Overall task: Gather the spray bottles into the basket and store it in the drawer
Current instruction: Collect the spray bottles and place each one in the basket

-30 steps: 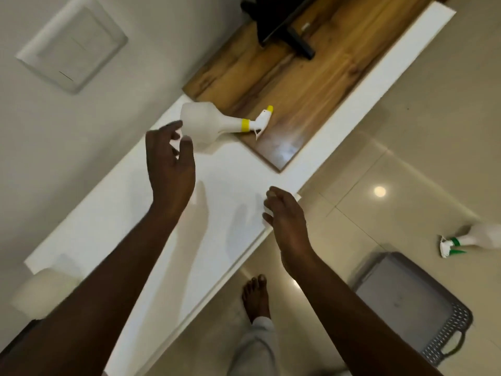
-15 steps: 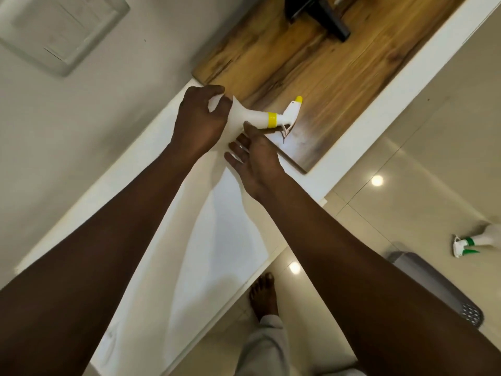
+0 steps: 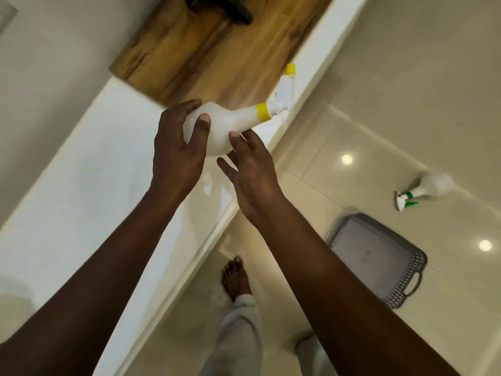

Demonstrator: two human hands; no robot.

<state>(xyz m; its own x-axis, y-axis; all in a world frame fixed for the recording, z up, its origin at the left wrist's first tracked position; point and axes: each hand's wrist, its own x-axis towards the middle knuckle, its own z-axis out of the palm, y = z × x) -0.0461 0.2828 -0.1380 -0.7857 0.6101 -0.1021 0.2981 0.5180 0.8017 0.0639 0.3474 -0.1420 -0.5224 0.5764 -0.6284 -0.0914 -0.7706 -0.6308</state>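
Note:
A white spray bottle with a yellow collar and nozzle [image 3: 227, 123] is lifted above the white counter [image 3: 89, 169], its head pointing right. My left hand [image 3: 177, 154] is wrapped around its round body. My right hand [image 3: 250, 169] touches the bottle's underside with its fingertips, fingers spread. A second white spray bottle with a green collar and trigger [image 3: 425, 189] lies on the tiled floor at the right. The grey perforated basket [image 3: 406, 283] with a handle stands on the floor just below that bottle; nothing shows inside it.
A wooden board [image 3: 217, 47] covers the far part of the counter, with a dark stand [image 3: 222, 8] on it. A wall runs along the left. My bare foot [image 3: 235, 278] stands on the glossy tiles by the counter edge.
Both hands have brought the yellow-collared bottle off the counter and towards the right edge, nearer to me. The view has swung so the basket shows more fully.

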